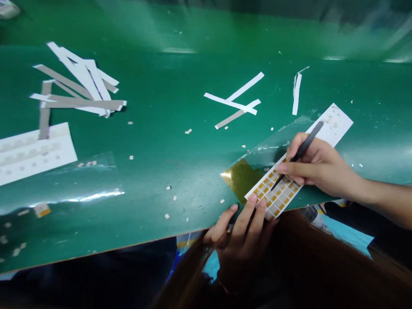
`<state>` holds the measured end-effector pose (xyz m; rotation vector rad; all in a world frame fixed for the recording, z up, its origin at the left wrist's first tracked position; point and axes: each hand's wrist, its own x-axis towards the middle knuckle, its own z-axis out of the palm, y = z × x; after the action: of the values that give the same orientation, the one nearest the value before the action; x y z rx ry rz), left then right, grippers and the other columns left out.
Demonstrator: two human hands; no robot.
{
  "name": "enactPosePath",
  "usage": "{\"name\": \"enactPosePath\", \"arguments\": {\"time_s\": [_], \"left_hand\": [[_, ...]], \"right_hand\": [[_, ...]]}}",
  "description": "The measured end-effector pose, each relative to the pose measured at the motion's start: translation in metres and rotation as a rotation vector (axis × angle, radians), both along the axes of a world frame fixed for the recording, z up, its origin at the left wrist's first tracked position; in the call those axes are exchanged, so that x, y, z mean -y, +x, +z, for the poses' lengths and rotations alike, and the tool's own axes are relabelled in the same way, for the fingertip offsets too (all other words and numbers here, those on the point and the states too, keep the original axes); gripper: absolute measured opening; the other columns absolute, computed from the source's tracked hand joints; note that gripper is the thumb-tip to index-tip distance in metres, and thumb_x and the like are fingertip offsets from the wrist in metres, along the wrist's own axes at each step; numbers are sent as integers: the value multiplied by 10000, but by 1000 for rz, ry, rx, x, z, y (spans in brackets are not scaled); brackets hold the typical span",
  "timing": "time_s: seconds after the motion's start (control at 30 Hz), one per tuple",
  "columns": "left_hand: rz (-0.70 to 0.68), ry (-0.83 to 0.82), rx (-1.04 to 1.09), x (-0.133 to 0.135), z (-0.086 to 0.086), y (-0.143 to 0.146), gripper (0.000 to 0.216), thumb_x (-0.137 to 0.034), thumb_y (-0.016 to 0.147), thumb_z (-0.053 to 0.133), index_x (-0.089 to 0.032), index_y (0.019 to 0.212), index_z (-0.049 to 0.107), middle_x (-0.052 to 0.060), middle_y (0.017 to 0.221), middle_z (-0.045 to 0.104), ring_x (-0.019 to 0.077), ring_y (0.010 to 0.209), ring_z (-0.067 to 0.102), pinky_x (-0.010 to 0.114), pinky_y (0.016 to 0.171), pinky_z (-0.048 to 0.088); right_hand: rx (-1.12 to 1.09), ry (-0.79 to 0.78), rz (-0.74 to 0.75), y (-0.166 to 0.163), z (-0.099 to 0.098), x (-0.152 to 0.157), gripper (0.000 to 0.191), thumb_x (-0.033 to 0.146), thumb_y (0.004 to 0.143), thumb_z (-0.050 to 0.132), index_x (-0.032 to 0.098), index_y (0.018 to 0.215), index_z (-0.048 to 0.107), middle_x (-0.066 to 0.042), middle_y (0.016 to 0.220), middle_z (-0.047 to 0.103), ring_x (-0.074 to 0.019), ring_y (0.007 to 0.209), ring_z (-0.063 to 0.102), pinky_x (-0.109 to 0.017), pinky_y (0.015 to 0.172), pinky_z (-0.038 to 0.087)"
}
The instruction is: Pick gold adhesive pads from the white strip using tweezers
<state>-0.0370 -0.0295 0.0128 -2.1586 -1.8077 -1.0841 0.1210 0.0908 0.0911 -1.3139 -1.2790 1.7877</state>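
Observation:
My right hand (317, 165) is closed around black tweezers (310, 139) like a pen. The tips point down onto a white label sheet (341, 122) with a grid of small amber and pale rectangles; whether they pinch a piece is too small to tell. My left hand (246, 225) has its fingers spread, with two fingertips lying on the sheet's near-left corner and another finger on the table edge. Its thumb is hidden. An amber film piece (238, 178) lies just left of the sheet, joined or next to a clear film (268, 143).
The green table (154, 141) carries a pile of white and grey strips (86, 86) at left, several more strips (236, 104) at mid-table and a curled strip (297, 93). Another white sheet (67, 141) lies at far left. Small scraps (174, 198) are scattered about. Long hair (289, 257) hangs below the hands.

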Motion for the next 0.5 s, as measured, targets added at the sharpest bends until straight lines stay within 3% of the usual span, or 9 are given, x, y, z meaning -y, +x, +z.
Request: {"name": "enactPosePath", "arguments": {"time_s": [0.17, 0.5], "left_hand": [[-4, 12, 23, -1, 0, 1, 337, -370, 742, 680, -213, 1037, 646, 23, 991, 683, 223, 944, 515, 358, 807, 384], [19, -3, 9, -2, 2, 1, 359, -377, 722, 701, -253, 1052, 633, -4, 994, 683, 202, 951, 512, 341, 808, 374]], "right_hand": [[14, 127, -88, 0, 4, -12, 389, 258, 660, 802, 216, 750, 426, 86, 490, 526, -57, 381, 461, -178, 329, 287], [102, 121, -110, -8, -5, -22, 443, 267, 634, 818, 219, 740, 390, 86, 436, 535, -47, 323, 419, -186, 307, 269]]}}
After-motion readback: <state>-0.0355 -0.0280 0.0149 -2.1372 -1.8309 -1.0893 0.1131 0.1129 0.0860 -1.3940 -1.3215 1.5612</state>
